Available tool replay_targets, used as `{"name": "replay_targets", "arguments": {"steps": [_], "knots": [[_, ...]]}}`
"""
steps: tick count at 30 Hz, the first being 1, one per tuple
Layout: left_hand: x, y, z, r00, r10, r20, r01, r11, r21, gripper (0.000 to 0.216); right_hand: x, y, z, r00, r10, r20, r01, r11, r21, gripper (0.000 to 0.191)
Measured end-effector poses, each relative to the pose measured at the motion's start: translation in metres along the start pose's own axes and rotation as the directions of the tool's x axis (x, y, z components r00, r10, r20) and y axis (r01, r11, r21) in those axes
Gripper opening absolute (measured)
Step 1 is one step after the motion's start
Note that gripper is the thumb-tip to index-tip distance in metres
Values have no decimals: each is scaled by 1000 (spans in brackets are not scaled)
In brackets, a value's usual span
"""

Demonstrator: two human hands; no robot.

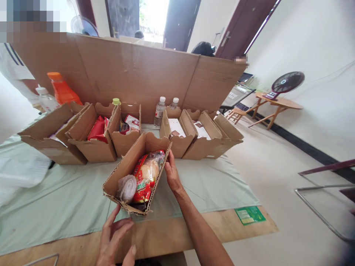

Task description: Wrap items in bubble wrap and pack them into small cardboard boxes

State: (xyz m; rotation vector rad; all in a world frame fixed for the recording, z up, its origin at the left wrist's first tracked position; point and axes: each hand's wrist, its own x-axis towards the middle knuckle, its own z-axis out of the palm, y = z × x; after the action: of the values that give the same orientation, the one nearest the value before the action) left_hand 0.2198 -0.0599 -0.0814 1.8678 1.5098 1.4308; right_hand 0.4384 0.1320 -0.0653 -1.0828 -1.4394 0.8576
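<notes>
An open cardboard box [112, 181] stands at an angle near the front of the cloth. Inside it are a red snack packet [144, 188] with a clear window and a white roll in clear plastic wrap [128, 188]. My right hand [172, 173] holds the box's right wall, its fingers partly hidden behind the cardboard. Below the box's near left corner is my left hand [115, 234], fingers spread, with the index fingertip at the bottom edge. Whether that fingertip presses on the cardboard is hard to tell.
Behind stands a row of cardboard boxes [95, 151] with packets inside. Bottles, including an orange one [62, 90] and a clear water bottle [159, 112], stand beyond them before a tall cardboard screen [155, 70]. A green packet [250, 215] lies at the table's right front edge.
</notes>
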Motion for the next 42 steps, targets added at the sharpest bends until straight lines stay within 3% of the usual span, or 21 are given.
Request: {"name": "replay_targets", "arguments": {"steps": [9,17,25,34,39,42], "knots": [[6,11,-9,997,-2,80,3,1000,-12,29,-6,28,-17,998,-57,34,62,985,-160,86],[7,10,-11,987,67,148,-65,998,-23,38,-6,24,-12,997,-76,23,79,982,-172,82],[8,10,-16,973,106,204,-111,994,16,42,-3,20,-13,981,-138,138,153,983,-102,79],[8,15,-10,963,113,244,-106,993,-42,42,-6,16,-10,959,-211,190,245,953,-179,72],[15,21,-6,971,113,212,-100,992,-71,39,-7,15,-10,978,-194,74,204,968,-145,66],[19,12,-15,993,36,114,-37,999,5,27,-7,15,-9,989,-149,-6,147,979,-141,61]]}}
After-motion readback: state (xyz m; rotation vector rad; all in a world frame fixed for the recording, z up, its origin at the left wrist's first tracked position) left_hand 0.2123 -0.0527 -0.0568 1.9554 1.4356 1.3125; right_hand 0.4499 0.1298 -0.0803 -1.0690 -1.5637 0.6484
